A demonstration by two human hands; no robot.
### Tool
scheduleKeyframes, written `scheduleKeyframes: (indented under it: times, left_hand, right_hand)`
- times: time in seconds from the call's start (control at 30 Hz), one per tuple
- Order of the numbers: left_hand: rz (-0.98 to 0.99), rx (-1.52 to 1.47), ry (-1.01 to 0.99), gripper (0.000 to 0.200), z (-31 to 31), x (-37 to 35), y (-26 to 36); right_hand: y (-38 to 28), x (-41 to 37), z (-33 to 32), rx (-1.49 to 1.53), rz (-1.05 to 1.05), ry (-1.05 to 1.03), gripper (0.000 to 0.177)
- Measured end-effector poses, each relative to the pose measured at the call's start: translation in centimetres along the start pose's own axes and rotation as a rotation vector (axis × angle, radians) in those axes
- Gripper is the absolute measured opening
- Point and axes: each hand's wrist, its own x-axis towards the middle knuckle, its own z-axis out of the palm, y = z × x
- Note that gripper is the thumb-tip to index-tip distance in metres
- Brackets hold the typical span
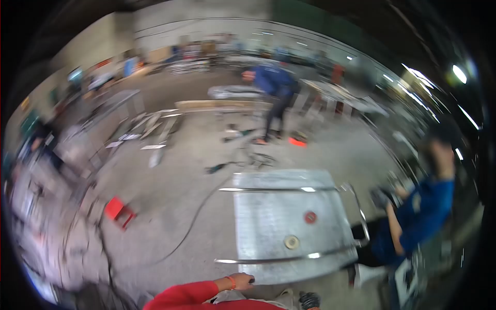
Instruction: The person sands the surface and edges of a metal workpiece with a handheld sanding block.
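My left hand, below a red sleeve and an orange wristband, is at the near left corner of a metal-topped table. Its fingers look curled around something small and dark at their tips, too blurred to name. My right hand, in a dark grey glove, hangs low beside the table's near edge; its fingers are smeared. Two shiny metal tubes lie across the tabletop, joined at the right by a bent tube. Between them lie a red disc and a pale ring-shaped disc.
A person in blue stands at the table's right end, holding a dark tool. Another person bends over a workbench behind. A red stool, a cable and metal strips are on the floor.
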Motion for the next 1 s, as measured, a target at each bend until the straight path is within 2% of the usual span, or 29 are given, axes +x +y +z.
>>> scheduleKeyframes:
  times: [0.03, 0.07, 0.1, 0.17, 0.23, 0.33, 0.37, 0.43, 0.47, 0.5, 0.53, 0.57, 0.63, 0.67, 0.7, 0.73, 0.77, 0.8, 0.83, 0.9, 0.93, 0.97, 1.0]
  left_hand:
    - [0.03, 0.115, -0.005, 0.041, 0.2, -0.4, 0.3]
    - [0.037, 0.163, 0.047, 0.036, 1.2, -0.6, 0.4]
    - [-0.041, 0.101, 0.156, 0.036, 1.4, -0.4, -0.1]
    - [-0.075, 0.069, 0.108, 0.032, 4.0, -0.3, -0.2]
    - [-0.182, 0.042, 0.234, 0.029, 5.4, -0.8, 2.0]
    - [-0.333, -0.109, 0.423, 0.034, 8.7, -1.4, 0.5]
    - [-0.366, -0.111, 0.443, 0.034, 10.7, -1.5, 0.3]
    - [-0.603, -0.38, 0.804, 0.038, 15.5, -1.6, -0.9]
    - [-0.692, -0.465, 0.899, 0.034, 17.8, -2.3, -0.8]
    - [-0.723, -0.475, 0.908, 0.034, 20.1, -3.3, -0.5]
    - [-0.858, -0.555, 0.969, 0.036, 22.6, -4.0, -0.2]
    - [-0.991, -0.637, 1.027, 0.037, 25.2, -4.7, 0.5]
    - [-1.113, -0.612, 1.028, 0.039, 30.4, -6.9, 2.1]
    - [-1.191, -0.692, 1.009, 0.04, 32.2, -7.9, 4.1]
    - [-1.267, -0.771, 0.984, 0.04, 34.1, -8.9, 6.1]
    - [-1.343, -0.84, 0.934, 0.042, 36.8, -9.2, 7.1]
    - [-1.414, -0.907, 0.883, 0.045, 40.4, -8.8, 7.8]
    - [-1.372, -0.903, 0.753, 0.045, 43.8, -8.6, 9.0]
    - [-1.327, -0.893, 0.628, 0.045, 45.6, -8.5, 9.9]
    - [-1.287, -1.049, 0.681, 0.043, 46.8, -8.0, 13.8]
    - [-1.299, -1.03, 0.689, 0.043, 45.4, -8.1, 14.8]
    - [-1.263, -0.929, 0.616, 0.041, 42.8, -8.3, 15.5]
    - [-1.226, -0.834, 0.536, 0.04, 41.5, -9.1, 15.8]
  right_hand:
    - [2.6, 6.4, 7.4, -0.344, -0.344, 0.136, 0.036]
    - [-2.1, 5.4, 1.0, 0.171, -0.163, -0.046, 0.038]
    - [-5.0, 6.6, -2.9, 0.189, -0.22, -0.107, 0.04]
    - [-8.1, 9.0, -7.4, 0.076, -0.422, -0.2, 0.045]
    - [-10.3, 10.0, -10.1, -0.012, -0.579, -0.278, 0.049]
    - [-12.9, 10.4, -12.5, -0.143, -0.768, -0.343, 0.056]
    - [-13.1, 11.2, -12.2, -0.166, -0.812, -0.357, 0.051]
    - [-12.0, 14.5, -10.7, -0.292, -0.989, -0.314, 0.04]
    - [-11.1, 16.7, -8.9, -0.386, -1.12, -0.249, 0.035]
    - [-11.4, 16.6, -9.4, -0.446, -1.209, -0.199, 0.03]
    - [-11.6, 16.8, -10.1, -0.476, -1.224, -0.25, 0.035]
    - [-12.1, 17.0, -10.5, -0.391, -1.042, -0.438, 0.044]
    - [-12.4, 17.1, -11.0, -0.295, -0.943, -0.528, 0.052]
    - [-12.6, 17.3, -11.4, -0.43, -1.185, -0.333, 0.054]
    - [-12.7, 17.3, -11.7, -0.427, -1.193, -0.346, 0.054]
    - [-12.5, 17.1, -12.1, 0.077, -0.723, -0.896, 0.043]
    - [-12.8, 16.6, -12.9, 0.578, -0.148, -1.341, 0.034]
    - [-13.9, 12.8, -15.8, 0.462, -0.19, -1.111, 0.034]
    - [-13.5, 11.9, -16.2, 0.47, -0.193, -1.116, 0.034]
    - [-13.5, 10.6, -16.9, 0.392, -0.351, -0.948, 0.037]
    - [-12.9, 11.3, -16.1, 0.145, -0.606, -0.91, 0.039]
    - [-12.2, 12.3, -15.0, -0.087, -0.856, -0.82, 0.045]
    - [-11.6, 12.4, -13.6, -0.294, -0.987, -0.841, 0.05]
